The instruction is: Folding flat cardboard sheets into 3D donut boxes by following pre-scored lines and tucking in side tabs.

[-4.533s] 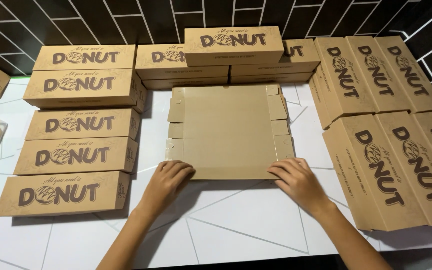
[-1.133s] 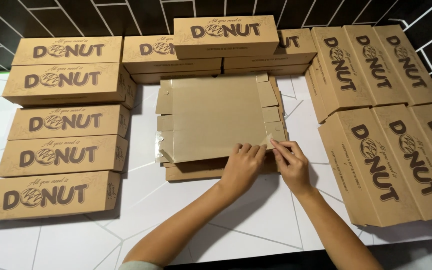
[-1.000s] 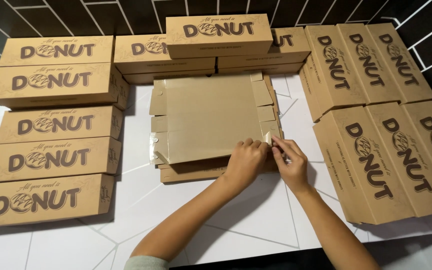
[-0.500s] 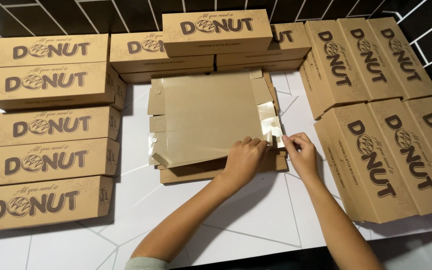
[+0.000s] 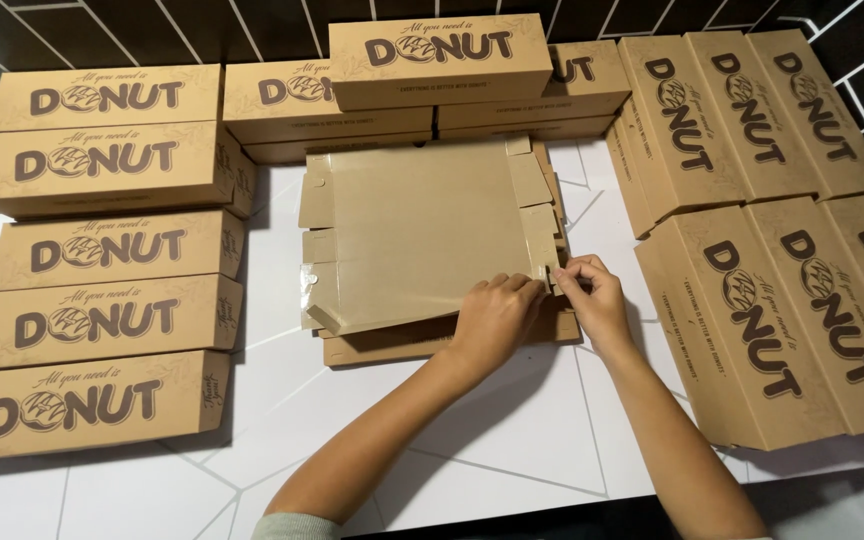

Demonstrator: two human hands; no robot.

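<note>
**Clerk:** Since the earliest frame: both hands shifted from the near edge of the flat carton blank [image 5: 422,235] to its lower-right corner, and that corner now stands raised.

**Checker:** Entry one, the grip?

**Clerk:** Right hand [image 5: 592,300]: fingers pinched closed on a small side flap [image 5: 544,240] at the blank's right edge. Left hand [image 5: 492,320]: fingers curled over the near edge just beside it, pressing or holding; whether it truly clasps the board I cannot tell.

**Checker:** Location of the blank?

**Clerk:** Centre of the frame, lying on a short stack of further flat blanks [image 5: 422,345], on the white worktop [image 5: 512,440].

**Checker:** Surroundings?

**Clerk:** Assembled brown cartons with dark lettering: five at left [image 5: 102,320], a stacked group along the top [image 5: 442,60], six angled at right [image 5: 782,300].

**Checker:** Progress?

**Clerk:** Judged early for this piece: still flat, no wall upright, folding seems only begun at one corner. Many cartons complete; several blanks remain beneath.
</note>
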